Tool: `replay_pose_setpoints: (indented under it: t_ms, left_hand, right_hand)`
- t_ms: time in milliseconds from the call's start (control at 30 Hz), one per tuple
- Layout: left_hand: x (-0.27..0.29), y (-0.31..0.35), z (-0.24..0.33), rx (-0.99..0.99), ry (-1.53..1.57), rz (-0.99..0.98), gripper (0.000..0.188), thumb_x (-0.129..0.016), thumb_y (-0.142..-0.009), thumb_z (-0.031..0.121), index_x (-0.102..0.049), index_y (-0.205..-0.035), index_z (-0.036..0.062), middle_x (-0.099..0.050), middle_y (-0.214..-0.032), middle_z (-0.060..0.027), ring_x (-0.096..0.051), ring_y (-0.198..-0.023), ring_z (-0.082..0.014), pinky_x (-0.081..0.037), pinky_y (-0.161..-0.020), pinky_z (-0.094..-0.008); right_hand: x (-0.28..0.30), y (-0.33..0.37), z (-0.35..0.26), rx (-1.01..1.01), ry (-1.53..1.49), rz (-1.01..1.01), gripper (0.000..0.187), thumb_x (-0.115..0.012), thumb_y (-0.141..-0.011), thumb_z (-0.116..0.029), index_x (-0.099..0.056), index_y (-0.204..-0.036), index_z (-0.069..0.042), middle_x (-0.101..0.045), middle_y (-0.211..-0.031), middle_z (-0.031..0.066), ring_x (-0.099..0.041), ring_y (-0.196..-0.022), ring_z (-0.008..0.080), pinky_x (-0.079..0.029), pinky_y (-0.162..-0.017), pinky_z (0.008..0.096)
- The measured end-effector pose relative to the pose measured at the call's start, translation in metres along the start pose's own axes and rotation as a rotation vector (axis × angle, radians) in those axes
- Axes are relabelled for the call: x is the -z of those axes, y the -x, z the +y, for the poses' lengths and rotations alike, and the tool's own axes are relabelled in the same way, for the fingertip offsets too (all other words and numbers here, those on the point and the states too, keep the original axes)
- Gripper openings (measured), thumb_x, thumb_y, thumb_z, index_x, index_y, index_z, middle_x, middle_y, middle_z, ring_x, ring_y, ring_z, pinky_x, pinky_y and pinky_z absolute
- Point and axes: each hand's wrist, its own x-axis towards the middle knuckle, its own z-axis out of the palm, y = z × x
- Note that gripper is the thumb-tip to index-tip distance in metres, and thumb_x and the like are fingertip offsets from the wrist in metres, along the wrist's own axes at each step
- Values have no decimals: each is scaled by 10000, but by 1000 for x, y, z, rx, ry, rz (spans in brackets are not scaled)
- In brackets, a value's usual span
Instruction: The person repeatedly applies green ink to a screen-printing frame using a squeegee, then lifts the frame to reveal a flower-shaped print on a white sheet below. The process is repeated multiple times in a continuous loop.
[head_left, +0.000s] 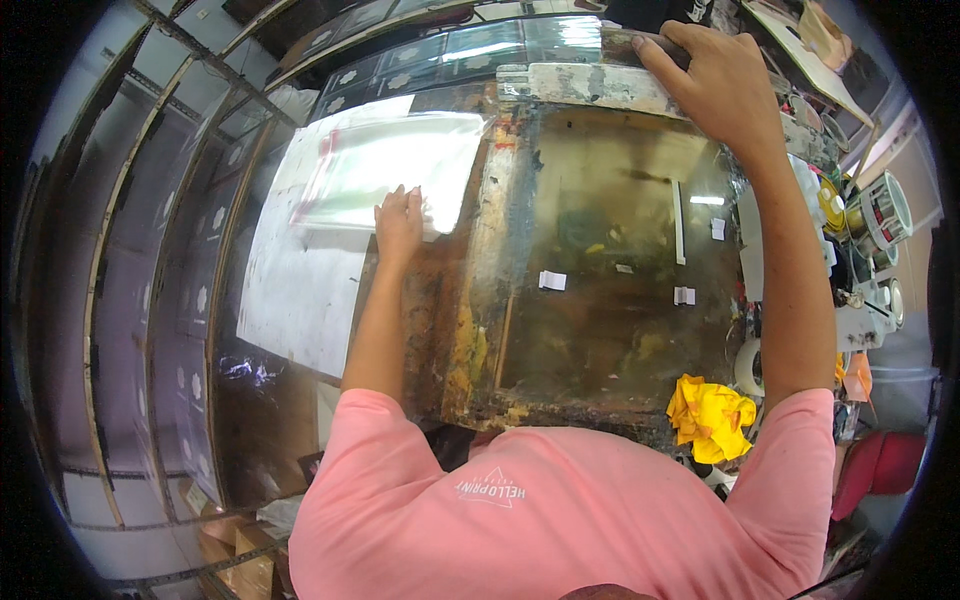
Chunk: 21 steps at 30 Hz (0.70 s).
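My left hand (399, 222) lies flat, fingers together, on the lower edge of a clear plastic sleeve (390, 170), pressing it down. The sleeve rests on a large white sheet (300, 290) that covers the left part of the tabletop (440, 330).

My right hand (718, 80) reaches to the far end of the stained printing screen (610, 260) and is curled over the handle of a squeegee (590, 85) that lies across the screen's top edge; the fingers wrap the grip, though the bend of the picture there makes it hard to see how tightly.

The screen sits just right of the white sheet, its frame crusted with old paint, with a few small white tape pieces (552, 281) stuck on the mesh. A crumpled yellow rag (710, 418) lies at the near right corner of the screen, beside a roll of tape (748, 366). Behind the sleeve, a row of clear-wrapped patterned packets (450, 55) runs along the far edge. Drying racks (160, 300) stand at my left.
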Motion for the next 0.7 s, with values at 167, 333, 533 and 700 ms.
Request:
replay_pose_setpoints:
  t_ms: [167, 333, 533, 700]
  left_hand:
    - [-2, -1, 0, -29, -27, -44, 494, -466, -1088, 460, -795, -1238, 123, -570, -1509, -275, -435, -1472, -476, -214, -1260, -607]
    - [3, -9, 0, 82, 6, -19, 525, -470, -1089, 460, -786, -1228, 64, -617, -1441, -283, -540, -1388, -435, -292, -1228, -558]
    - [35, -42, -24, 131, 189, 173, 516, -528, -1089, 416, -768, -1180, -31, -765, -1131, -262, -723, -1092, -397, -529, -965, -421]
    - [95, -74, -9, 63, 124, 133, 532, -529, -1090, 428, -762, -1190, -40, -762, -1143, -264, -726, -1116, -391, -524, -1000, -430]
  right_hand:
    - [5, -3, 1, 30, 29, 41, 499, -578, -1016, -499, -761, -1057, -36, -745, -950, 205, -685, -886, 386, -453, -852, 457]
    - [2, -1, 7, 40, 40, 71, 508, -571, -1018, -503, -766, -1070, -36, -753, -980, 188, -690, -896, 381, -458, -854, 452]
    - [-3, 1, 1, 23, -11, 130, 506, -570, -1013, -504, -776, -1084, -47, -757, -980, 175, -693, -917, 376, -456, -860, 444]
    - [4, -1, -4, 38, 5, 46, 527, -568, -1014, -509, -767, -1098, -29, -755, -943, 175, -701, -913, 367, -459, -878, 457]
